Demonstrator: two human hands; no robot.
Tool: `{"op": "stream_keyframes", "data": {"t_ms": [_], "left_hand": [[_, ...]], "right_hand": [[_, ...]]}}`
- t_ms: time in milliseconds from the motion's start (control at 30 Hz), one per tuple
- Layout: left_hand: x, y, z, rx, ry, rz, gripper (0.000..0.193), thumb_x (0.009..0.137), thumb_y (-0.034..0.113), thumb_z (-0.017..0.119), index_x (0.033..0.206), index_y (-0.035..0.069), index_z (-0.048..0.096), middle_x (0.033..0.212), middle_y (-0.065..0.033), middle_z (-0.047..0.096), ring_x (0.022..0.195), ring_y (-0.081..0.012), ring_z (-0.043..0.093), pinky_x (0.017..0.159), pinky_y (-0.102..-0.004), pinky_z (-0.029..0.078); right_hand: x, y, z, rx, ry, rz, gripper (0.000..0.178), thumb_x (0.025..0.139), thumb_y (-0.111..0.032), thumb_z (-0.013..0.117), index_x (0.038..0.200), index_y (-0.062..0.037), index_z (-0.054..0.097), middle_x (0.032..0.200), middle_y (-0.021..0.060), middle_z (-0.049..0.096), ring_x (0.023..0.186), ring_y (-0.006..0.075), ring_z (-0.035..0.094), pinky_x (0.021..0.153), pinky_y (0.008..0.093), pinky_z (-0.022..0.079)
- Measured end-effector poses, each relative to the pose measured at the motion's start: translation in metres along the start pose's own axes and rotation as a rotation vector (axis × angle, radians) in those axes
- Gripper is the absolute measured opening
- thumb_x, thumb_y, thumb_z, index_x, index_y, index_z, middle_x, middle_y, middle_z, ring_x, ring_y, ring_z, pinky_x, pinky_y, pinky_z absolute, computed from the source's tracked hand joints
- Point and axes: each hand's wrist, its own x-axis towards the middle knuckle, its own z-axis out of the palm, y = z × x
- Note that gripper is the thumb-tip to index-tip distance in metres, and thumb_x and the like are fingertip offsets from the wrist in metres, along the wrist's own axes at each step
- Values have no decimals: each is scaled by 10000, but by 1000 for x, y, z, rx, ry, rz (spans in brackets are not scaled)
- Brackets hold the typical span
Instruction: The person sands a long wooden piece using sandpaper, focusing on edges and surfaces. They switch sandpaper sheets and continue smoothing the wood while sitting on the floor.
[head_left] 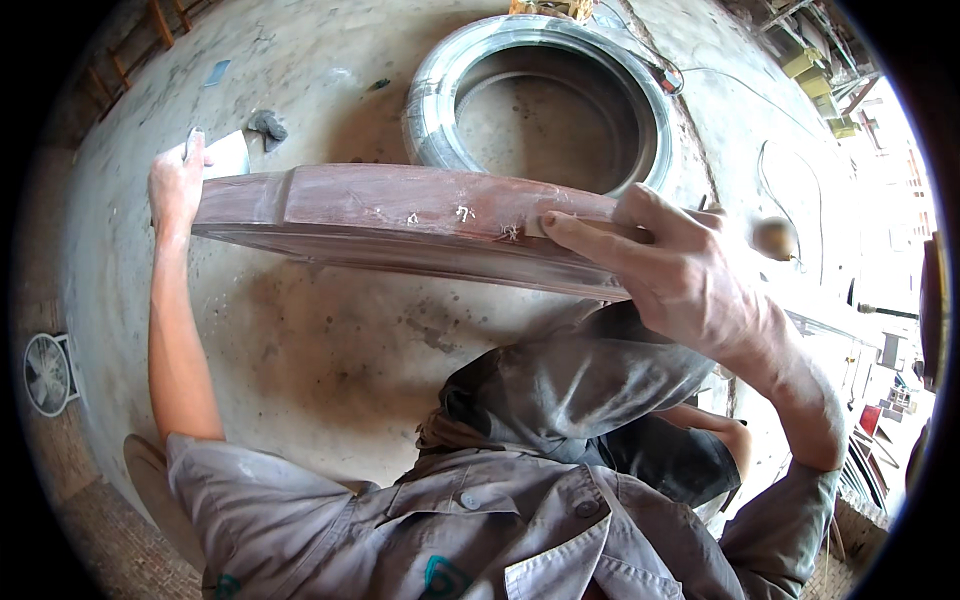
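At ten o'clock, my left hand (177,187) grips a wooden panel (365,200); at three, my right hand (680,262) clasps a block (534,228).

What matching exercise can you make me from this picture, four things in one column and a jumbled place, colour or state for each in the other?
Things:
1. wooden piece
2. tyre
3. fan
4. right hand

Descriptions:
A. Near the picture's left edge
B. Gripping a small flat piece
C. Reddish-brown, with pale bits on its surface
D. Grey, lying on the floor

Pairs: 1-C, 2-D, 3-A, 4-B
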Motion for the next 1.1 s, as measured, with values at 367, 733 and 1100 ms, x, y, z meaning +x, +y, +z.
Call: {"op": "stream_keyframes", "data": {"t_ms": [367, 733, 1100], "left_hand": [[4, -1, 1, -5, 2, 11, 523, 1019, 457, 563, 844, 20, 791, 806, -199, 745, 777, -344, 721, 755, -426, 513], [4, -3, -1, -3, 12, 17, 520, 1016, 453, 567, 819, 27, 788, 795, -199, 742, 779, -349, 725, 753, -433, 513], [0, 3, -4, 25, 8, -4, 526, 1025, 459, 548, 841, 34, 798, 828, -194, 753, 800, -354, 730, 763, -434, 516]], "right_hand": [[4, -8, -2, 15, 13, 4, 567, 804, 51, 666, 1316, -185, 733, 805, 39, 584, 595, 186, 648, 535, 343, 568], [9, -15, 1, 38, 30, 18, 559, 811, 52, 671, 1307, -195, 739, 827, 30, 605, 610, 186, 665, 532, 351, 569], [10, -16, 1, 76, 28, 10, 614, 791, 70, 656, 1327, -222, 730, 827, 39, 595, 597, 194, 649, 531, 362, 566]]}}
